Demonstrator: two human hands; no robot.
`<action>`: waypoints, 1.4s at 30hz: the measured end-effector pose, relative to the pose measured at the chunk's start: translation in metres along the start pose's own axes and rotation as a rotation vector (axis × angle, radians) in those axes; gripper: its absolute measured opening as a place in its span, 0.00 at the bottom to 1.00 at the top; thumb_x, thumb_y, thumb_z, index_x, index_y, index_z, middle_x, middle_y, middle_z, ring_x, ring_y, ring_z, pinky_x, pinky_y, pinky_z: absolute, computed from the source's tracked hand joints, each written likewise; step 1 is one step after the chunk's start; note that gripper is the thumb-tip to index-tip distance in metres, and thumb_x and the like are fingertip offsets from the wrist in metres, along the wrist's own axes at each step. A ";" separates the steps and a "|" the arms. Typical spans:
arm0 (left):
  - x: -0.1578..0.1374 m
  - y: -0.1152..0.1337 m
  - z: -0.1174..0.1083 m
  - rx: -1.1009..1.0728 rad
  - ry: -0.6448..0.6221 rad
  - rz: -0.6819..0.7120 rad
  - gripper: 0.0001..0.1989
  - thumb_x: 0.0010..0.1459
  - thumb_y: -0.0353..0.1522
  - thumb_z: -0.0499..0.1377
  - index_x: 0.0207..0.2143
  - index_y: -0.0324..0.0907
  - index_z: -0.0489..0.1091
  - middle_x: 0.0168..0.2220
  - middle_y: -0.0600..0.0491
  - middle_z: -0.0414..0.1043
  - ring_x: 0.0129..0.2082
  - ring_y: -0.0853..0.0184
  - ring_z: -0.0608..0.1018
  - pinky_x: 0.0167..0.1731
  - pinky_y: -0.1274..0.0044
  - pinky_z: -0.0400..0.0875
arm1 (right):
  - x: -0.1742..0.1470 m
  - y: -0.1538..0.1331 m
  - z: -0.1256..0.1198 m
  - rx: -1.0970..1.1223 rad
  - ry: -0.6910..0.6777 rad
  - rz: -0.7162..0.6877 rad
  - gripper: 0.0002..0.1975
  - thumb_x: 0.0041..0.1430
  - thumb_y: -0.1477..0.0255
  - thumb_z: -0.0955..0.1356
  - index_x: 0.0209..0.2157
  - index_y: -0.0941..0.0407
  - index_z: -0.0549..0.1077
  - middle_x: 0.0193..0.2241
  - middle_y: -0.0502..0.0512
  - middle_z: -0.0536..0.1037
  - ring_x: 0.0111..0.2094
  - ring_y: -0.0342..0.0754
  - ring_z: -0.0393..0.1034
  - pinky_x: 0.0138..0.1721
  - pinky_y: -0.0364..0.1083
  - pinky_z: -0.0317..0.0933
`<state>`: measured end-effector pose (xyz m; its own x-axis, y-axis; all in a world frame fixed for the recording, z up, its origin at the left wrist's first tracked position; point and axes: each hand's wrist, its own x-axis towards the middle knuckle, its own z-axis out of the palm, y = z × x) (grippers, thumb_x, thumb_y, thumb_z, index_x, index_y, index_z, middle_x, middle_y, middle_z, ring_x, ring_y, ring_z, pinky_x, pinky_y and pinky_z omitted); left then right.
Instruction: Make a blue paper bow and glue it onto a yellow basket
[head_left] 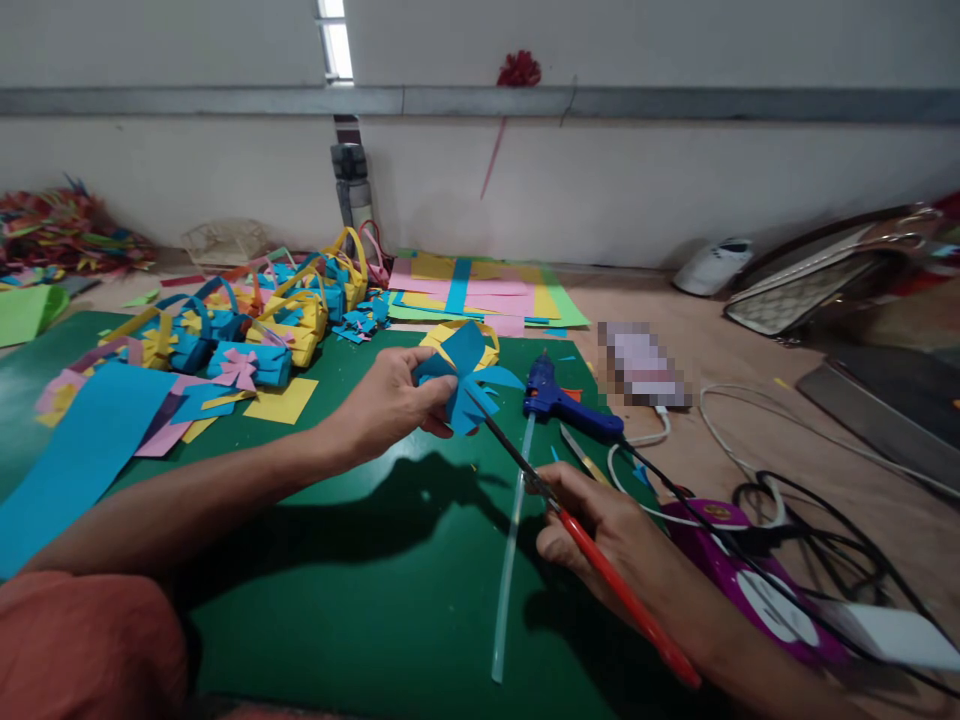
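Observation:
My left hand [401, 395] pinches a blue paper flower [469, 355] between thumb and fingers, raised over the green cutting mat [360, 590]. My right hand [600, 515] is closed around a pair of scissors [592, 555] with long red handles. Their dark blades point up and left, with the tips at the flower's lower petals. Whether the blades touch the paper I cannot tell. Behind the flower, a yellow paper piece [491, 345] is partly hidden. A blue glue gun [562, 400] lies just right of the flower, a clear glue stick [510, 570] extending from it toward me.
Several small paper baskets [292, 335] stand at the left, near a blue paper sheet [90, 450]. Coloured sheets [487, 290] are stacked behind. At the right lie a phone [643, 365], a craft knife [585, 455], tangled cables [817, 540] and a purple power strip [750, 580].

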<state>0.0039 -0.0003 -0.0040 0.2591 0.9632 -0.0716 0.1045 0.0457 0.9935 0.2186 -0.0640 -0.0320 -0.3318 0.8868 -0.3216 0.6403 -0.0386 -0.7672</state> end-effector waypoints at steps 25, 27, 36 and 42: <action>0.000 -0.001 0.000 -0.044 -0.025 -0.042 0.02 0.53 0.26 0.54 0.27 0.38 0.65 0.20 0.55 0.72 0.21 0.70 0.77 0.22 0.80 0.74 | -0.004 -0.009 -0.002 -0.090 0.073 -0.006 0.04 0.49 0.71 0.65 0.27 0.53 0.63 0.17 0.41 0.56 0.19 0.39 0.51 0.20 0.41 0.46; -0.001 -0.001 -0.001 -0.063 -0.048 -0.046 0.03 0.53 0.26 0.53 0.27 0.38 0.64 0.21 0.55 0.73 0.22 0.70 0.78 0.22 0.81 0.73 | -0.004 -0.008 -0.003 -0.091 0.071 -0.015 0.04 0.49 0.71 0.65 0.27 0.53 0.64 0.17 0.41 0.57 0.19 0.39 0.51 0.20 0.41 0.47; -0.002 0.001 -0.002 -0.048 -0.078 -0.023 0.03 0.55 0.29 0.53 0.30 0.38 0.64 0.22 0.54 0.73 0.23 0.70 0.78 0.24 0.80 0.73 | -0.004 0.002 -0.004 -0.036 0.004 -0.065 0.12 0.49 0.65 0.67 0.35 0.53 0.64 0.19 0.42 0.60 0.19 0.40 0.52 0.19 0.41 0.48; -0.004 0.001 -0.003 -0.022 -0.078 0.043 0.02 0.54 0.27 0.53 0.30 0.38 0.64 0.22 0.56 0.71 0.22 0.71 0.77 0.24 0.80 0.75 | -0.002 0.004 -0.007 0.008 -0.045 -0.128 0.14 0.49 0.61 0.66 0.35 0.53 0.63 0.20 0.43 0.59 0.20 0.40 0.50 0.20 0.41 0.47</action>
<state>-0.0001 -0.0034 -0.0019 0.3370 0.9409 -0.0345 0.0702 0.0114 0.9975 0.2265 -0.0634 -0.0306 -0.4415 0.8633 -0.2447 0.5852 0.0703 -0.8079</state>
